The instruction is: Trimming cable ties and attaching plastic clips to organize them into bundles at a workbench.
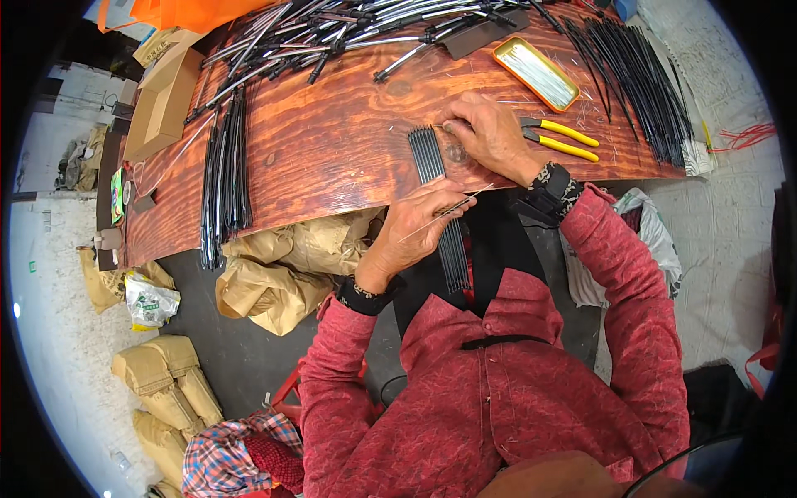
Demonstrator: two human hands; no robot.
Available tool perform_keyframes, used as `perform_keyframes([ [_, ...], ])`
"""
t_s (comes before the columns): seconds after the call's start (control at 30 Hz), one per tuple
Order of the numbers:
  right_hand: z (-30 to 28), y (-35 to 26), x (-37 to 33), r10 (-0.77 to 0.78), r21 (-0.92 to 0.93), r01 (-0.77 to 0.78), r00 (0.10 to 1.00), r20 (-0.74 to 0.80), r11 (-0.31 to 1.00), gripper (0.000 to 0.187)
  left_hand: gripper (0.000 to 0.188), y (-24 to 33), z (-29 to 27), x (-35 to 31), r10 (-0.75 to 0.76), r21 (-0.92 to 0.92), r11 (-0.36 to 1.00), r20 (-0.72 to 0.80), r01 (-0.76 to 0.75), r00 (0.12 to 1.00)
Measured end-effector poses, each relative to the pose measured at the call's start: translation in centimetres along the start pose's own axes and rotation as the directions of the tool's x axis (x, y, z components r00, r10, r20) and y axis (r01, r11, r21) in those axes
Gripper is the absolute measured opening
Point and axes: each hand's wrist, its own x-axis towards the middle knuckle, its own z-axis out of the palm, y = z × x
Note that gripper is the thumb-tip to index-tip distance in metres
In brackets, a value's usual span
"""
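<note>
A flat row of thin black rods [427, 156] lies side by side over the table's front edge, with the lower ends hanging above my lap. My left hand [415, 226] is closed round the middle of this row. A few thin metal wires [448, 211] stick out crosswise from its fingers. At the rods' far ends my right hand [491, 134] is closed in a pinch, just to the right of the tips. Whatever is between those fingertips is too small to make out. Pliers with yellow handles [566, 141] lie right of my right hand.
A yellow-rimmed tin [573, 101] holds thin pale wires. Black rods [639, 91] are heaped at the right, and another bundle [224, 170] overhangs the left front edge. Silver-and-black tubes [349, 37] cover the back. A cardboard box [166, 104] stands at the left; brown paper sacks [274, 286] lie below.
</note>
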Motion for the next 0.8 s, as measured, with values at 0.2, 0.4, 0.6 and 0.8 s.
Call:
perform_keyframes([
  [0.2,0.00,-0.32,-0.13,-0.006,0.002,0.006,1.000,-0.011,1.000,0.014,0.018,-0.05,0.05,-0.06,0.001,-0.011,1.000,0.009,-0.001,1.000],
  [0.4,0.19,-0.34,-0.11,0.003,0.009,-0.003,1.000,-0.014,1.000,0.014,0.019,0.35,-0.03,0.08,-0.045,-0.063,0.997,0.006,0.045,0.999],
  [0.6,0.29,-0.38,-0.17,0.007,0.029,-0.006,1.000,-0.017,1.000,0.013,0.019,0.18,0.02,-0.03,-0.001,-0.037,0.999,-0.006,0.001,1.000],
  [0.8,0.26,-0.68,-0.11,0.003,0.023,-0.002,1.000,-0.020,1.000,0.012,0.018,0.27,0.09,-0.12,-0.045,-0.103,0.994,-0.013,0.043,0.999],
])
